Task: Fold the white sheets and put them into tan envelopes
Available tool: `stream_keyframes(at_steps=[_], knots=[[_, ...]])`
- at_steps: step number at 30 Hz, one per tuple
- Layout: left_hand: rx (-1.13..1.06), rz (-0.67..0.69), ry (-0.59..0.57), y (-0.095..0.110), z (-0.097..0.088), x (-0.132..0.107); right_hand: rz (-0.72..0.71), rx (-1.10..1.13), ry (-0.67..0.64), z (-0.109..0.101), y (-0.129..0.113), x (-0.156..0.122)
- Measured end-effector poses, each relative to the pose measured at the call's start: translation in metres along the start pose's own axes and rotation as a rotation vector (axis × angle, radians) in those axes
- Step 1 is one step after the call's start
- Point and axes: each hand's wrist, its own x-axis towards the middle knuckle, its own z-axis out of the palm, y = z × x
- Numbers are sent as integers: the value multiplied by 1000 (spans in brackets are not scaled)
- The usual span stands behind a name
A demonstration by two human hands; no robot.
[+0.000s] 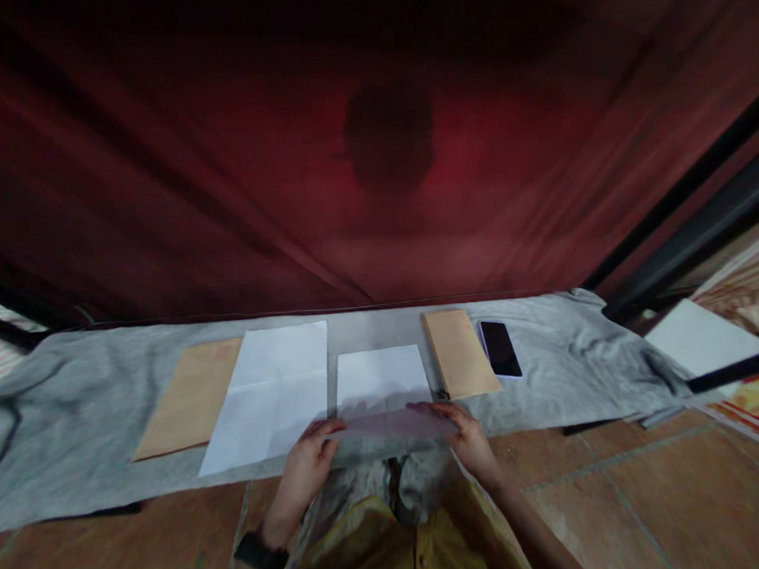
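Paper (382, 375) pinched along its six o'clock end
Left hand (310, 458) and right hand (469, 438) both got fingers gripping it, bigger sheet (274, 396) at nine, phone (501, 348) at three.

No text, label, brand, number or sign can be read.

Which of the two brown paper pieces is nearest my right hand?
The narrower brown paper rectangle, just beyond your right hand and beside the black-screened phone; the wider brown paper piece lies far left, beside a large white sheet.
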Motion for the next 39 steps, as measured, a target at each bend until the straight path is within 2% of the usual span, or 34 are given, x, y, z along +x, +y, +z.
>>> stream_keyframes(at_steps=[6,14,25,31,39], knots=[[-10,-4,33,-3,2,3,30,-21,13,6,-2,11],[-49,-66,101,6,7,15,105,-207,44,11,-9,23],[166,-198,112,21,9,30,101,-613,189,34,-11,28],[296,-287,81,25,11,39,112,-590,216,44,-10,27],[337,-330,57,27,13,47,8,-616,283,48,-17,18]])
